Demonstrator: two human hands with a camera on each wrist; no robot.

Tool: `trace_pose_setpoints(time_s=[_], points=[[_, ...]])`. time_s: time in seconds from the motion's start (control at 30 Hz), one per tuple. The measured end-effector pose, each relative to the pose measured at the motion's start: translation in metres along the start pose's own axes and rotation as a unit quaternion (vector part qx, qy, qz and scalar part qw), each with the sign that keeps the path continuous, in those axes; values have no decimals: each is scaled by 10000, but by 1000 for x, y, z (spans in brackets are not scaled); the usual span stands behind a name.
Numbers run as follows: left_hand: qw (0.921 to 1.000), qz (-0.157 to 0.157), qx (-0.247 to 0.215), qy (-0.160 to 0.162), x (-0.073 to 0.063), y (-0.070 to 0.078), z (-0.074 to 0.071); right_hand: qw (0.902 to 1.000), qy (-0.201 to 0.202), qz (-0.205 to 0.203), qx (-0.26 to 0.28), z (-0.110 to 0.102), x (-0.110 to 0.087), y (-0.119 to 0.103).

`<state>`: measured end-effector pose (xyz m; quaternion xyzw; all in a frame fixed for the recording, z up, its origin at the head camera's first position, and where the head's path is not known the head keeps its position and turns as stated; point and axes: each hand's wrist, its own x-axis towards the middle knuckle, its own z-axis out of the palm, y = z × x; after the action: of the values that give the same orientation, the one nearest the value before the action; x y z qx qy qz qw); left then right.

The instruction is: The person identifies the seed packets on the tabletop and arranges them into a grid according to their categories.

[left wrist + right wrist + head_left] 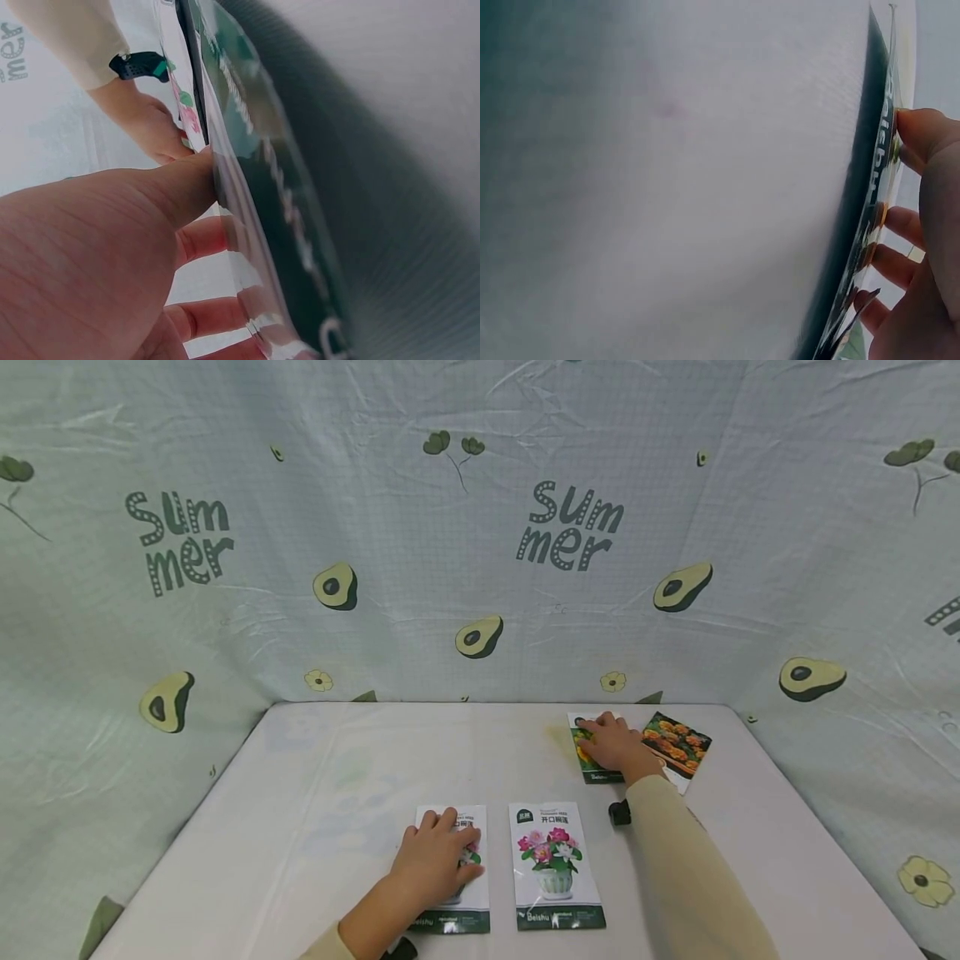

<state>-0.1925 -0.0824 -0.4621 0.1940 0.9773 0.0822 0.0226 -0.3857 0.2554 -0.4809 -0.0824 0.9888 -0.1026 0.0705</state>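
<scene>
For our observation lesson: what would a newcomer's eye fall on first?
Probably the avocado-printed backdrop behind the table. Nearer lie two matching flowerpot seed packets, the left hand on the left one. Farther back, at right, the right hand touches a yellow-and-green packet beside an orange-flower packet.

On my feed, white table (337,777): two pink-flower packets (556,870) nearer, a yellow-flower packet (592,770) and orange-flower packet (678,745) far right!

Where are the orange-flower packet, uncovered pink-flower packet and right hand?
Orange-flower packet (678,745): head view, printed flowers.
Uncovered pink-flower packet (557,867): head view, front's middle.
Right hand (617,746): head view, its back.
</scene>
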Motion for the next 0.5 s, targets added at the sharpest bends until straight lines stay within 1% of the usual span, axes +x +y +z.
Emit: trace_pose_setpoints(time_s=[0.3, 0.5], points=[[10000, -35, -26, -59, 0, 0, 0, 9999, -86, 108, -69, -5, -6, -9], [10000, -32, -31, 13, 0, 1, 0, 9999, -104, 122, -48, -3, -1, -6]])
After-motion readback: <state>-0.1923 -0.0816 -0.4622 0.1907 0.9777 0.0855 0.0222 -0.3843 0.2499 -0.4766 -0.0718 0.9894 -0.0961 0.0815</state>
